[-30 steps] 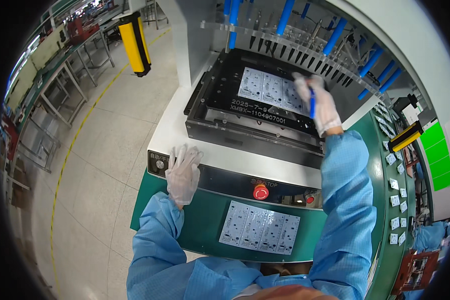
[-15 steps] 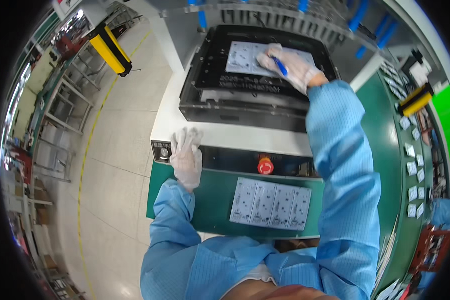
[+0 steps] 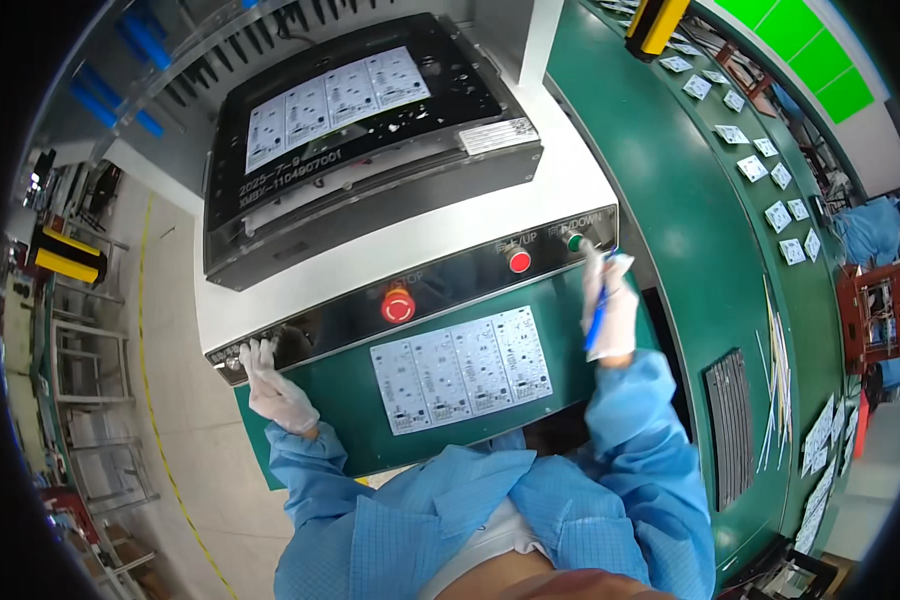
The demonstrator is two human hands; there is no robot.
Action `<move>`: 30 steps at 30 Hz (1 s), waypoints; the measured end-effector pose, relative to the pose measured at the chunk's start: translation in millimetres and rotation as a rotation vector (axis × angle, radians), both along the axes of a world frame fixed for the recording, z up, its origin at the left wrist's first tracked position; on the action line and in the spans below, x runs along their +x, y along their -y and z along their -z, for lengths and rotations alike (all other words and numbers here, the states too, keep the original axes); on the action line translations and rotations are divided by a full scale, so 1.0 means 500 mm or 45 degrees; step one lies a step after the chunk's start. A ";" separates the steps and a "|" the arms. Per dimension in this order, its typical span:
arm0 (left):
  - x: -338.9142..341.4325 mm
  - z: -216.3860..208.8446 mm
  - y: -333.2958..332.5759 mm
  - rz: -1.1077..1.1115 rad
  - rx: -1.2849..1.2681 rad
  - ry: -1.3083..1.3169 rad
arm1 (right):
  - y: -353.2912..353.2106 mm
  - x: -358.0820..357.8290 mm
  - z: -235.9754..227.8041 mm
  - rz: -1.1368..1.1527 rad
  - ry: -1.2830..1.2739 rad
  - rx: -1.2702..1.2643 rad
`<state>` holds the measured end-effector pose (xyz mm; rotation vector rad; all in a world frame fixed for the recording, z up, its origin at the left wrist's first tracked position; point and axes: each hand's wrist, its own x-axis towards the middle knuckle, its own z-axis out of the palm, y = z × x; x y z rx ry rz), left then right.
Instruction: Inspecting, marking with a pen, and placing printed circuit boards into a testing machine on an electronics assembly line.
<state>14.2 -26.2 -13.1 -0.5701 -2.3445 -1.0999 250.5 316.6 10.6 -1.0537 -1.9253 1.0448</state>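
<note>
My right hand (image 3: 611, 305), in a thin white glove, grips a blue pen (image 3: 597, 318). Its fingertips reach the green button (image 3: 574, 242) at the right end of the machine's control panel (image 3: 345, 322). My gloved left hand (image 3: 278, 388) has its fingers stretched up against the panel's left end, partly hiding the controls there. Behind the panel, a white circuit board sheet (image 3: 335, 105) divided into several sections lies in a black fixture (image 3: 370, 160). A similar board sheet (image 3: 462, 370) rests on the green table between my hands.
A red emergency stop (image 3: 398, 306) and a red button (image 3: 519, 261) sit on the panel. To the right, a green bench (image 3: 660, 190) carries small white boards (image 3: 752, 168), a dark ribbed strip (image 3: 730, 430) and thin rods. Yellow-black posts (image 3: 68, 255) flank the machine.
My right hand has come back from the board in the fixture to the panel's right end, still holding the pen. My left hand has shifted at the panel's left end. The view has turned right.
</note>
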 end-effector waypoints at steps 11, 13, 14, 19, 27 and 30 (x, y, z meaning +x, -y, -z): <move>-0.012 0.009 0.001 -0.256 -0.147 -0.486 | 0.104 -0.005 -0.081 -0.753 0.315 0.943; -0.018 0.017 0.007 -0.353 -0.103 -0.564 | 0.218 -0.020 -0.056 -0.997 0.308 0.811; -0.021 0.022 0.010 -0.355 -0.072 -0.605 | 0.262 -0.024 -0.038 -1.185 0.228 0.899; -0.031 0.027 0.021 -0.336 -0.037 -0.697 | 0.327 -0.038 0.047 -1.282 0.452 0.719; 0.136 -0.022 -0.091 -0.032 0.010 -0.429 | 0.202 0.026 -0.030 -0.520 -0.562 0.251; 0.289 -0.019 -0.217 0.711 0.748 0.861 | 0.113 0.129 -0.085 0.050 -0.801 -0.069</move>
